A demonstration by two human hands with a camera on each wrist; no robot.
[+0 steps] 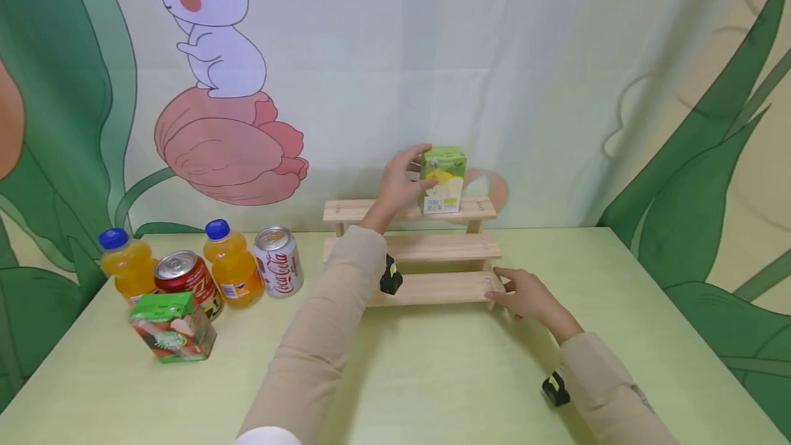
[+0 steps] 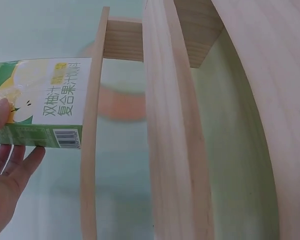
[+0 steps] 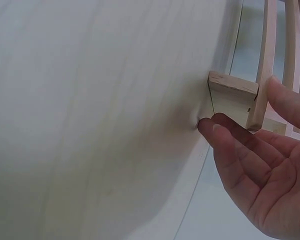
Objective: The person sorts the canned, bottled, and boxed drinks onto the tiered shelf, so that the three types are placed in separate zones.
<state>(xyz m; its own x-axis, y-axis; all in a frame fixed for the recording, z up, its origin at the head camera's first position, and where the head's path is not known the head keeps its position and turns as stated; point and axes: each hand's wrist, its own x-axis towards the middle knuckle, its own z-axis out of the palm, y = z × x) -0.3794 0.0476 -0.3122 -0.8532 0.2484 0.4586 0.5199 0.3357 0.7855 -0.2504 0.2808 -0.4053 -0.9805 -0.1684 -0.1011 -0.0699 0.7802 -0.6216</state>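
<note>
A green-and-white juice carton (image 1: 443,191) stands upright on the top tier of a three-tier wooden rack (image 1: 426,287). My left hand (image 1: 397,187) holds it from the left, thumb across its front. In the left wrist view, the carton (image 2: 50,100) has its base against the top board (image 2: 92,125), with the fingers (image 2: 25,167) along its side. At the rack's lower right end, my right hand (image 1: 528,294) grips the bottom tier. The right wrist view shows its thumb (image 3: 285,102) against that board and the other fingers bent around the end.
On the left side of the table stand two orange drink bottles (image 1: 231,266) (image 1: 126,266), a red can (image 1: 185,277), a silver Coca-Cola can (image 1: 279,263) and a red-and-green carton (image 1: 172,328). A printed curtain (image 1: 556,88) hangs behind the table.
</note>
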